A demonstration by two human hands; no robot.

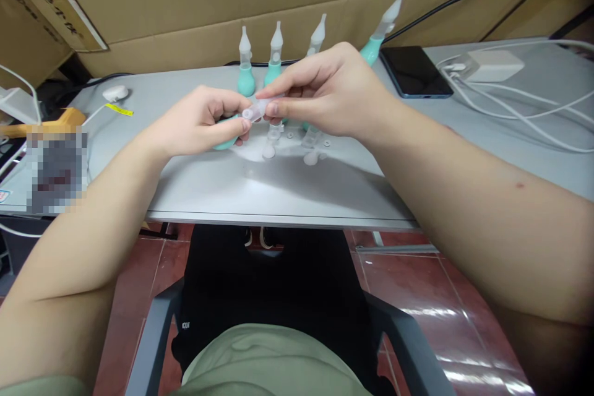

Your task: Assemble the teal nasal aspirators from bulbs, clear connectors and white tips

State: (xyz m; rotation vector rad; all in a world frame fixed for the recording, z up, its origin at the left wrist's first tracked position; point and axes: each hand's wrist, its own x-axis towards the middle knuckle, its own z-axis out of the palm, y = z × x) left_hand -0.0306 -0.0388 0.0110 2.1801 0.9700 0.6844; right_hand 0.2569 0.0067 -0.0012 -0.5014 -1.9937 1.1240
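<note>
Held over the desk, a nasal aspirator joins my two hands, its teal bulb (226, 144) partly hidden behind my left fingers. My left hand (197, 120) is closed around the bulb. Fingers and thumb of my right hand (336, 90) pinch the far end of its clear tube (253, 112); the part inside the pinch is mostly covered. Beneath and beside the hands lie loose clear pieces (310, 137), whitish soft pieces (310, 158) and small rings (327, 143). Several assembled aspirators (246, 81) with teal bulbs and white tips stand behind, one leaning at the right (372, 49).
A black phone (415, 71) lies right of the aspirators, beside a white power adapter (494, 66) with looped cables. At the left are a white rounded device (115, 93) and a yellow-orange object (69, 119). Cardboard (185, 0) walls the back of the grey desk (278, 198).
</note>
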